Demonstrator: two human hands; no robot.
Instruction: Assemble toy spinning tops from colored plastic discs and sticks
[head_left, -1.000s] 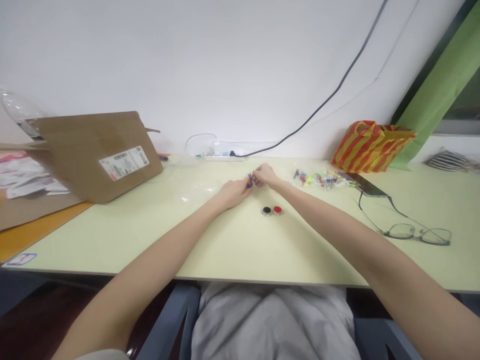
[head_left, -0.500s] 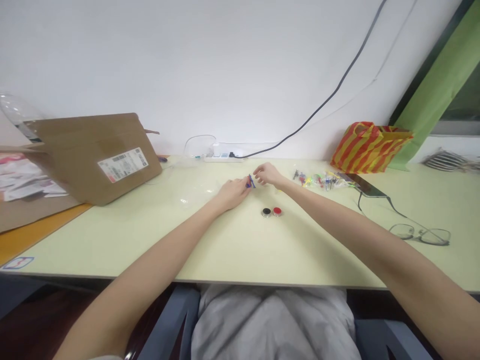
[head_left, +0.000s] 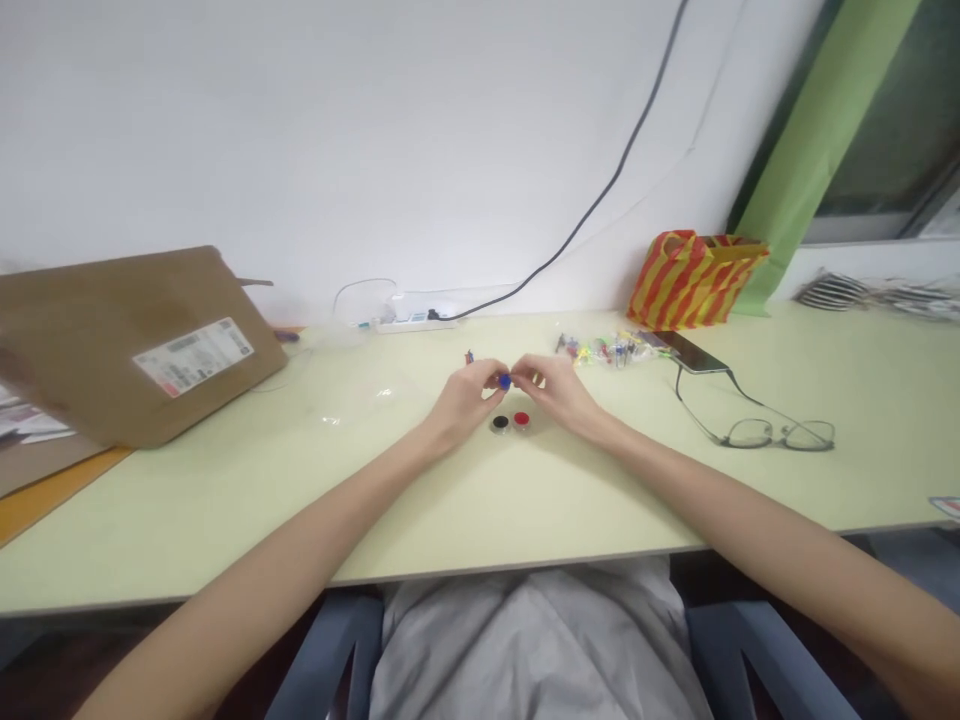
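Between my two hands, over the middle of the pale table, is a small round blue piece (head_left: pixel 505 381). The fingers of my left hand (head_left: pixel 472 397) are closed on its left side. My right hand (head_left: pixel 551 388) pinches at its right side, fingertips together. Just below them on the table stand a small round container with a black top (head_left: pixel 500 424) and one with a red top (head_left: pixel 522 420), side by side. A small red and blue item (head_left: pixel 469 357) shows behind my left hand.
A cardboard box (head_left: pixel 142 350) stands at the left. A power strip (head_left: pixel 416 322) lies by the wall. Bagged colourful small pieces (head_left: pixel 611 349), a phone (head_left: pixel 691 353), glasses (head_left: pixel 748 432) and a striped bag (head_left: pixel 694 280) are at the right.
My hands have come together around the blue piece. The small red and blue item now shows behind my left hand. The camera view has turned to the right.
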